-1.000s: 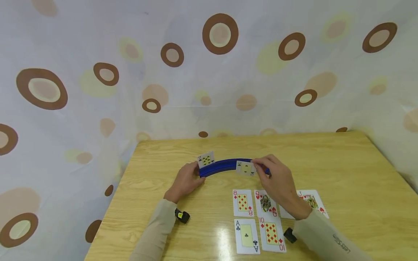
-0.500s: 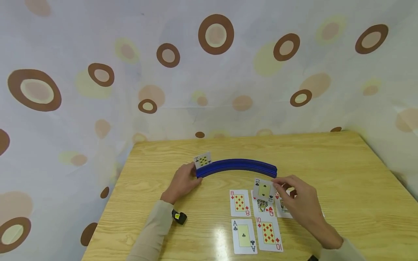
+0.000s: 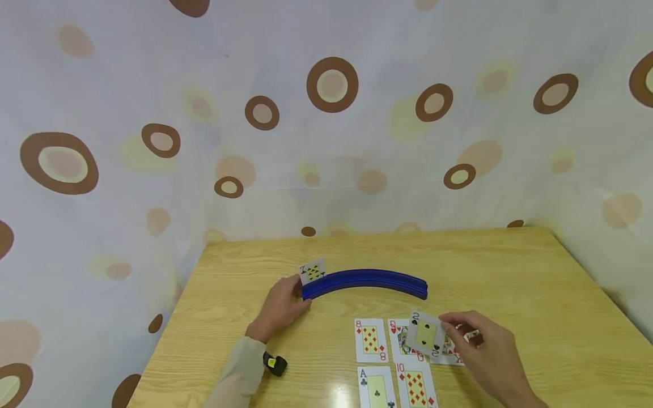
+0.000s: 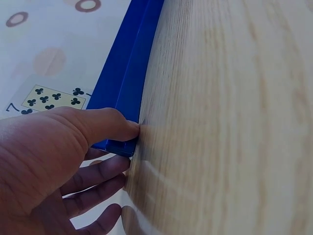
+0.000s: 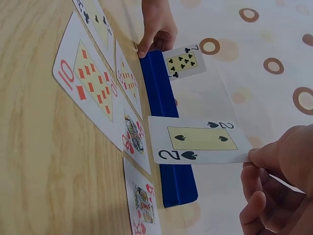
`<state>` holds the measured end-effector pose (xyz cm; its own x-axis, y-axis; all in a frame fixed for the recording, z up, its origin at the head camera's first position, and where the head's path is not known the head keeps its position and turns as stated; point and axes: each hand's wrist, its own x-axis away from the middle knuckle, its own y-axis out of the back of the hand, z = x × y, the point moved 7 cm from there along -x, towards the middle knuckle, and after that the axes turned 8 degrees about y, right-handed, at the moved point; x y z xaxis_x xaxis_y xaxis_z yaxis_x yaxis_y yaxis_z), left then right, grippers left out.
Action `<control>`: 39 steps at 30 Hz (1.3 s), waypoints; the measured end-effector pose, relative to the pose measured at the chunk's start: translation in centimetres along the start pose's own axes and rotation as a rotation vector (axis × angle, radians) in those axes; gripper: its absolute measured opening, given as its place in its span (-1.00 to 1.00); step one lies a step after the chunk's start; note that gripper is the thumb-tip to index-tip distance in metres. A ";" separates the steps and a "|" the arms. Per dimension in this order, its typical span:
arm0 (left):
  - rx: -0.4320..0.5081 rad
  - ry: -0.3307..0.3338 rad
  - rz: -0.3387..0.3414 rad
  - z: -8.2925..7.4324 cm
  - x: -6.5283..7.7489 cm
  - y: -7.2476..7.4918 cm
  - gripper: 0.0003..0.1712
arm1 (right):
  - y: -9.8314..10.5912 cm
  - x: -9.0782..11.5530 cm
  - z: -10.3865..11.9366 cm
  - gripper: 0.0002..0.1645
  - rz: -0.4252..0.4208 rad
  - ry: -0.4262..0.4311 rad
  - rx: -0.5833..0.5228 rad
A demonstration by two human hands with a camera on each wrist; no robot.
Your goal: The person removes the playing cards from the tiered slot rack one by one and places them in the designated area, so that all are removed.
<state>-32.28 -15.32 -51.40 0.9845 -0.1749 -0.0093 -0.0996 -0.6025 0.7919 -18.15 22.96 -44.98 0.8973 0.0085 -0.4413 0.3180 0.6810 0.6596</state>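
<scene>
A blue curved card holder [image 3: 364, 277] lies on the table, and my left hand [image 3: 279, 306] grips its left end. In the left wrist view the thumb presses the holder's front face, with the fingers bent behind its end. A seven of clubs [image 3: 312, 272] stands tilted in the slot beside that hand. My right hand [image 3: 487, 348] pinches a two of spades [image 3: 426, 334] by its right edge between thumb and fingertips. That card hangs in front of the holder, face toward me, and covers part of the queen of hearts [image 5: 134, 136].
Face up on the table lie an eight of diamonds [image 3: 370, 340], an ace of clubs [image 3: 376, 388], a ten of diamonds [image 3: 415, 385] and a king of hearts [image 5: 144, 205], partly hidden by the right hand in the head view. A patterned cloth [image 3: 367, 136] hangs behind the table.
My right hand has drawn the two of spades away from the holder, toward me and to the right, over the queen of hearts. The left hand stays on the holder's end.
</scene>
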 end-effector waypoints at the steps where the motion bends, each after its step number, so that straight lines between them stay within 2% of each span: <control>1: -0.001 0.001 0.003 0.1 0.1 -0.1 -0.58 | 0.0 0.3 -0.2 -0.79 0.003 -0.018 0.010; 6: -0.015 -0.017 0.001 0.0 0.1 -0.2 -0.57 | 0.7 0.9 -1.1 -0.78 0.019 -0.046 0.038; 10: -0.013 -0.023 -0.014 -0.1 -0.1 0.1 -0.63 | 1.2 1.0 -1.7 -0.80 0.063 -0.061 0.064; 14: -0.020 -0.020 -0.023 0.0 -0.1 0.3 -0.68 | 1.4 1.3 -2.4 -0.82 0.113 -0.117 0.065; 22: -0.020 -0.020 -0.019 0.2 -0.2 0.1 -0.63 | 1.2 1.9 -3.9 -0.82 0.220 -0.213 0.046; 25: 0.002 -0.041 -0.019 0.3 -0.1 0.0 -0.60 | 0.9 2.1 -4.4 -0.83 0.270 -0.236 0.039; 29: 0.012 -0.115 -0.045 1.1 -0.3 -0.4 -0.58 | 0.3 2.7 -5.1 -0.84 0.338 -0.279 0.023; 32: 0.013 -0.102 -0.041 1.2 -0.4 -0.5 -0.57 | -0.2 3.2 -5.8 -0.83 0.396 -0.311 0.026; 34: 0.015 -0.058 -0.022 0.8 -0.3 -0.4 -0.55 | -0.5 3.5 -6.1 -0.83 0.420 -0.312 0.028; 37: 0.006 -0.013 -0.003 0.5 -0.2 -0.2 -0.53 | -0.9 3.8 -6.3 -0.85 0.424 -0.302 0.043; 39: -0.012 -0.011 -0.002 0.4 -0.2 -0.2 -0.54 | -1.2 4.0 -6.3 -0.87 0.419 -0.290 0.052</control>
<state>-32.52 -15.48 -51.78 0.9830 -0.1826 -0.0179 -0.0957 -0.5938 0.7989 -16.90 26.79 -51.35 0.9967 0.0640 0.0496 -0.0788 0.6257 0.7761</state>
